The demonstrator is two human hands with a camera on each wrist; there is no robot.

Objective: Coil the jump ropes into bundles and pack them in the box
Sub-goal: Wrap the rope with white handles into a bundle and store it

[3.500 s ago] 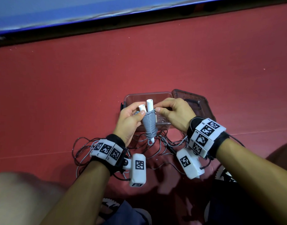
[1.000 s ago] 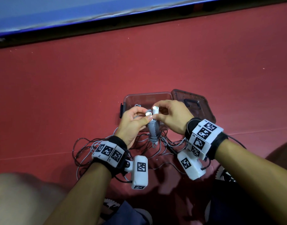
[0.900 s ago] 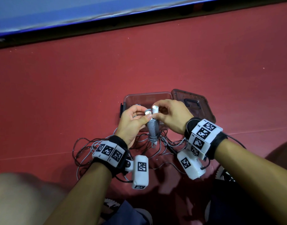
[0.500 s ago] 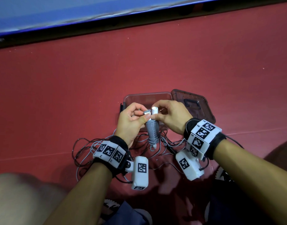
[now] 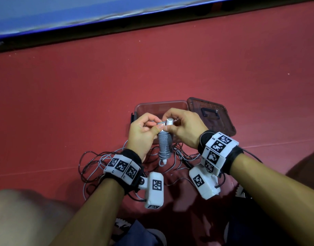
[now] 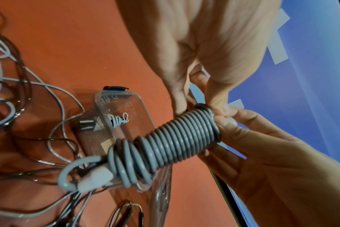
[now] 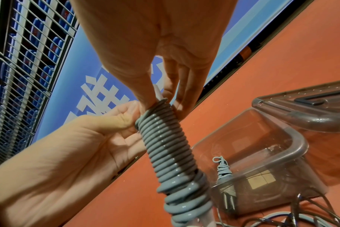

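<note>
A grey jump rope (image 5: 164, 146) is wound in tight turns round its two white handles (image 5: 169, 121) into a bundle (image 6: 165, 144) (image 7: 171, 152). I hold it upright over the front of the clear box (image 5: 147, 107). My left hand (image 5: 143, 132) pinches the top of the coil from the left, thumb and forefinger on the rope's end. My right hand (image 5: 183, 126) pinches the white handle tops from the right. A short rope loop (image 6: 68, 173) and a handle tip stick out at the bundle's lower end.
The box's lid (image 5: 211, 116) lies open to the right of the box. Loose grey and dark ropes (image 5: 96, 162) are tangled on the red floor in front of it. A low blue barrier (image 5: 81, 13) runs along the far edge. My knee (image 5: 19, 219) is at bottom left.
The rope now covers more of the handles; only one white tip shows at the top. My left fingers have moved up to the top turn of the coil. The bundle has stayed over the box.
</note>
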